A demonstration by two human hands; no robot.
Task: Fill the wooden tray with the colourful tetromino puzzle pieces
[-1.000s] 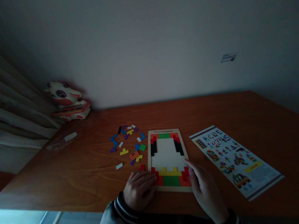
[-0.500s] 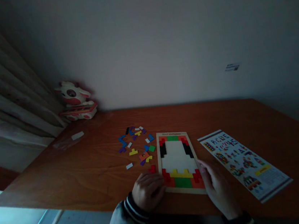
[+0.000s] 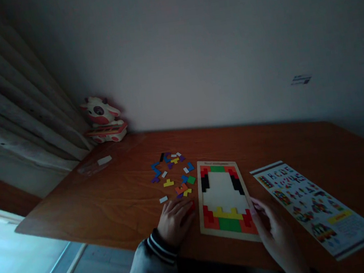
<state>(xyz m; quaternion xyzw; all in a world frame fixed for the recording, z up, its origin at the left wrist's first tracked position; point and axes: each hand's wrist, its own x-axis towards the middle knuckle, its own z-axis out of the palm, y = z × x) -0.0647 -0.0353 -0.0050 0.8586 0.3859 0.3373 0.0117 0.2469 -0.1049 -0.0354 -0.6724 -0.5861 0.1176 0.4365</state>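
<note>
On the worktop (image 3: 120,201), I am resting my right hand (image 3: 276,233) at the right edge of the puzzle board (image 3: 223,189), presumably steadying it, while my left hand (image 3: 174,221) is partly covering a red piece (image 3: 193,205) beside it, though whether either is gripping, I cannot tell.

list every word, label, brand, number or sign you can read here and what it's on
"C D E", seemingly, among coloured block characters on the printed sheet; the others are unclear.
Yellow strip on that sheet: too blurred to read.
Puzzle board, far edge: lettering, too blurred to read surely.
Wall label: too small to read.
</note>
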